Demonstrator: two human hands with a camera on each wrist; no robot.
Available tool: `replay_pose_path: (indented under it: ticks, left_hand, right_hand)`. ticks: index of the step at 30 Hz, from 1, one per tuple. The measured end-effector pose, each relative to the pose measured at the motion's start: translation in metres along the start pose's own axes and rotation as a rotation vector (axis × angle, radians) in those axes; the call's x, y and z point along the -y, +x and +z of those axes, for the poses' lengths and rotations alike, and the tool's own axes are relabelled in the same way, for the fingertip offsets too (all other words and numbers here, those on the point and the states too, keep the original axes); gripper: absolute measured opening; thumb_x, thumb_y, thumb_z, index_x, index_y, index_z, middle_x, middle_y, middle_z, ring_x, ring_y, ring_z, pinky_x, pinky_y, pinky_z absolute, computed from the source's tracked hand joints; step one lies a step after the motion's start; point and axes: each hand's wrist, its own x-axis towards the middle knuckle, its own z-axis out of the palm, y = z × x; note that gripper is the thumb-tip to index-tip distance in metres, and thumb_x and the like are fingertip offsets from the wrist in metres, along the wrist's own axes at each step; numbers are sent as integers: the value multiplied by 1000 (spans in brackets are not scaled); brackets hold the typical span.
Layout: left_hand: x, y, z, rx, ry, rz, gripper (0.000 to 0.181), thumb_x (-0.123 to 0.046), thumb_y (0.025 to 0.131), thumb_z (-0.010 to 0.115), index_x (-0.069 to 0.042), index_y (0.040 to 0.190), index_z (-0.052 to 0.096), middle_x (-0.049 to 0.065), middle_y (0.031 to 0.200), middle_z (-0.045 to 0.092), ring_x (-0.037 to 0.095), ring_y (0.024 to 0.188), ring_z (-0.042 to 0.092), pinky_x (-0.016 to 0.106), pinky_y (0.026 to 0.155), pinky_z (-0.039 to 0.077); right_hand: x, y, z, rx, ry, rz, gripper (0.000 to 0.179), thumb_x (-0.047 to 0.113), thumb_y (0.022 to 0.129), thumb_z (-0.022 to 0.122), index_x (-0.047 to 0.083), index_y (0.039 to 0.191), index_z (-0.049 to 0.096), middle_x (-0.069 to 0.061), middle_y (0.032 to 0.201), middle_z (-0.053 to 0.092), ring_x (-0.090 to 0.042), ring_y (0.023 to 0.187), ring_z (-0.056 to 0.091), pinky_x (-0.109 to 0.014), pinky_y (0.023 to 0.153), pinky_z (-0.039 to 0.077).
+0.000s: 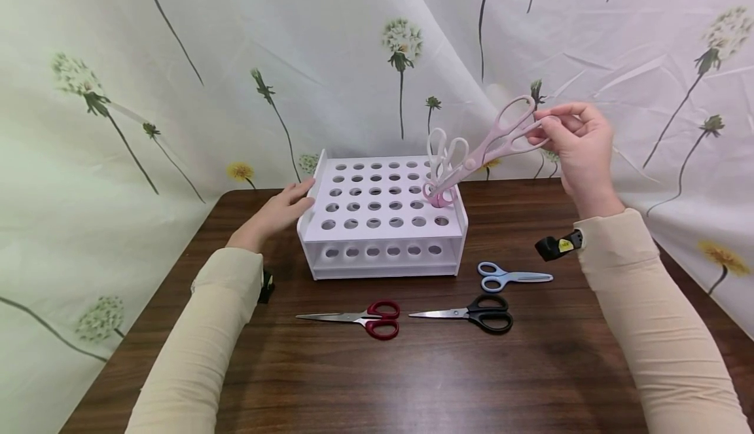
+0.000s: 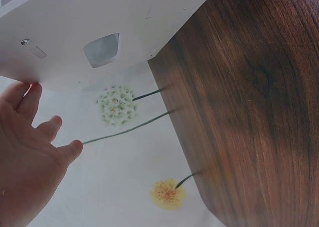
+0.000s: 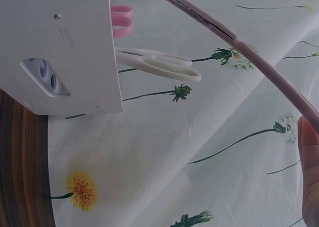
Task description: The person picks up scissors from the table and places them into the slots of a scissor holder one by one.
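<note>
My right hand (image 1: 583,149) pinches one handle loop of a pair of pale pink scissors (image 1: 495,143). They are tilted, blades pointing down and left over the right end of a white rack with rows of round holes (image 1: 365,232). In the right wrist view these scissors (image 3: 269,72) appear edge-on, apart from the rack. White-handled scissors (image 1: 437,152) stand upright in the rack at the right rear, and the pink handles of another pair (image 1: 443,199) sit low in a hole in front of them. The fingertips of my left hand (image 1: 277,215) rest against the rack's left side wall.
In front of the rack on the dark wooden table (image 1: 353,388) lie red-handled scissors (image 1: 383,320) and black-handled scissors (image 1: 489,314). Light blue scissors (image 1: 512,277) lie near its right front corner. Behind the table hangs a flower-printed cloth (image 1: 341,54).
</note>
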Motion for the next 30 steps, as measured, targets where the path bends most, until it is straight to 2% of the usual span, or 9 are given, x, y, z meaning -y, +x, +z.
replay_pose_path:
  ticks: [11,18,25,30]
  left_hand:
    - [0,0,1,-6,-9,-12,61,-43,97,38,-24,149,13,13,153,-2,31,138,-3,58,103,9]
    - [1,0,0,-10,6,6,61,-43,97,38,-24,149,13,12,153,-1,29,138,-4,57,104,8]
    - [1,1,0,-7,4,-16,61,-45,96,38,-26,149,13,14,152,-3,33,137,-3,59,103,9]
    - [2,1,0,-12,1,-2,62,-45,96,38,-24,149,13,13,152,-2,32,137,-3,58,103,8]
  right_hand:
    - [-2,0,1,31,-51,-4,12,-12,80,62,-8,90,56,-20,84,66,-24,57,61,-28,57,53]
    - [-3,-1,3,72,-126,7,10,-11,82,61,-8,91,57,-18,86,66,-23,59,61,-27,59,53]
    - [-7,-3,5,92,-169,13,10,-10,82,61,-8,92,57,-18,87,66,-22,60,62,-28,59,53]
    - [-11,-4,9,120,-217,5,12,-9,83,62,-7,93,58,-15,87,67,-22,62,62,-28,60,53]
